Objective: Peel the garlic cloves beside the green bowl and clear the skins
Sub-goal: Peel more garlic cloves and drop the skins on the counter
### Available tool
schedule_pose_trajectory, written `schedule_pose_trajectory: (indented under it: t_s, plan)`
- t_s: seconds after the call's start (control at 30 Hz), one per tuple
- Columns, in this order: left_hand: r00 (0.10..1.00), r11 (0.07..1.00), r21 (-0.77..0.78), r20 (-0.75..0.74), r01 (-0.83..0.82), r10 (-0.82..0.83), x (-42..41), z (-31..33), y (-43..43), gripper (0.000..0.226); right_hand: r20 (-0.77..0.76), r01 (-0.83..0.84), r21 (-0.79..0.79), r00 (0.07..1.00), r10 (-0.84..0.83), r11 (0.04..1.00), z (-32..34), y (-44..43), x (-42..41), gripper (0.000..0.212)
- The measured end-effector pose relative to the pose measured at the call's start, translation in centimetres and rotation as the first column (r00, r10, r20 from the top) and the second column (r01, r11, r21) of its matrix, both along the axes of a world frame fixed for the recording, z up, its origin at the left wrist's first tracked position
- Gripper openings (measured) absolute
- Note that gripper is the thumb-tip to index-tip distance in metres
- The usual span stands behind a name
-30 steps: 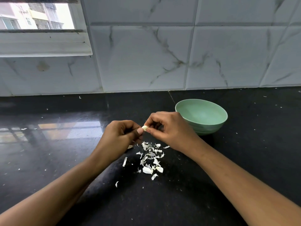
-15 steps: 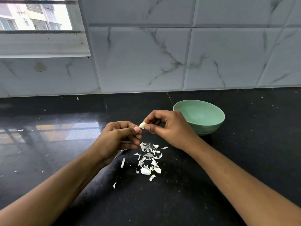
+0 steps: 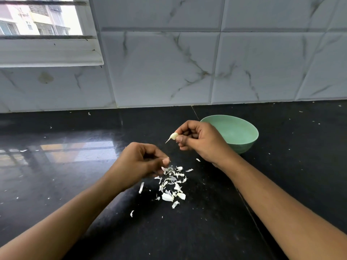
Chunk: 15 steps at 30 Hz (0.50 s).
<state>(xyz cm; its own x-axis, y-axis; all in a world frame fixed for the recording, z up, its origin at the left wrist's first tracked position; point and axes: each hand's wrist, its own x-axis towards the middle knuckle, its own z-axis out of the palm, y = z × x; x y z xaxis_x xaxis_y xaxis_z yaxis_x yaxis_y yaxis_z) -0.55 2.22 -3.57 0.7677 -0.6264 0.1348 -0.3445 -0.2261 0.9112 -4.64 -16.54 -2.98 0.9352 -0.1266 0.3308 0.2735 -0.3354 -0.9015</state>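
- Parted from the clove in the last half second, the left hand [image 3: 139, 162] has dropped away from the right hand [image 3: 199, 139] and now hangs just above the heap of skins [image 3: 172, 182] on the black table [image 3: 206, 231].
- Its fingers [image 3: 150, 150] are curled with the thumb tip against them. Whether they pinch a scrap of skin cannot be told.
- The right hand alone holds the garlic clove [image 3: 174, 136], pinched between thumb and forefinger and raised clear of the table.
- A thin tail of skin juts down and to the left from the clove.
- The green bowl [image 3: 236, 130] stands on the table just behind the right hand, which hides its left edge.
- The skins lie between the two forearms, with stray flakes beside the heap and one near the right wrist.
- Behind the table rises a marble-veined tiled wall [image 3: 165, 68], with a window [image 3: 37, 17] at upper left.
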Motion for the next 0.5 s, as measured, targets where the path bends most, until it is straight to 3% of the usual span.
schedule_pose_trajectory:
  t_s: [0.07, 0.13, 0.5]
  plan:
    - [0.952, 0.982, 0.180, 0.307, -0.063, 0.005, -0.06, -0.54, -0.07, 0.012, -0.037, 0.025, -0.062, 0.999, -0.028, 0.998, -0.08, -0.28, 0.08, 0.013]
    - [0.904, 0.961, 0.263, 0.427, -0.089, -0.034, -0.01, -0.86, 0.06, 0.018, -0.072, 0.017, -0.089, 0.997, -0.023, 0.996, -0.23, -0.17, 0.08, 0.012]
    - [0.938, 0.990, 0.139, 0.345, -0.027, -0.023, 0.12, -0.63, 0.20, 0.019, -0.184, 0.019, -0.078, 0.982, -0.033, 0.997, 0.15, -0.29, -0.23, 0.006]
